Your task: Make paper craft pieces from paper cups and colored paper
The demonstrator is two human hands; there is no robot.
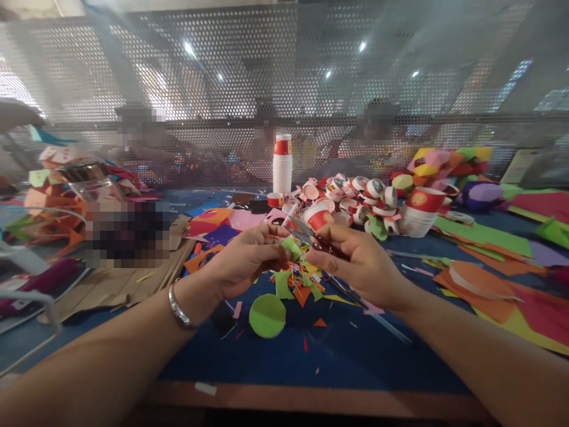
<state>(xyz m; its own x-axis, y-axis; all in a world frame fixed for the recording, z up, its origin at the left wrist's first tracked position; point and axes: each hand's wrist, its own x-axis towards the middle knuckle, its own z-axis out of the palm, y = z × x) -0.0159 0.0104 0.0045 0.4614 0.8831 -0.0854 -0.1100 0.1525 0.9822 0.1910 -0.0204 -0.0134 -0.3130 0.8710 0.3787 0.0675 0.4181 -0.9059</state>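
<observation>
My left hand (253, 258), with a silver bracelet at the wrist, pinches a small piece of light green paper (292, 248). Facing it, my right hand (355, 261) is closed around a pair of scissors (302, 229), whose blades point up and left beside the paper. The scissors' handles are mostly hidden by my fingers. Below my hands lies a green paper circle (267, 316) on the blue tabletop. Around it are a green paper scrap (283, 285) and several tiny coloured offcuts.
A tall stack of paper cups (282, 172) stands at the back. Right of it lie many cut cup pieces (355, 196) and another cup stack (421, 212). Coloured paper sheets (489, 237) cover the right side. Flattened cardboard (133, 284) lies left. A perforated metal screen (231, 89) rises behind.
</observation>
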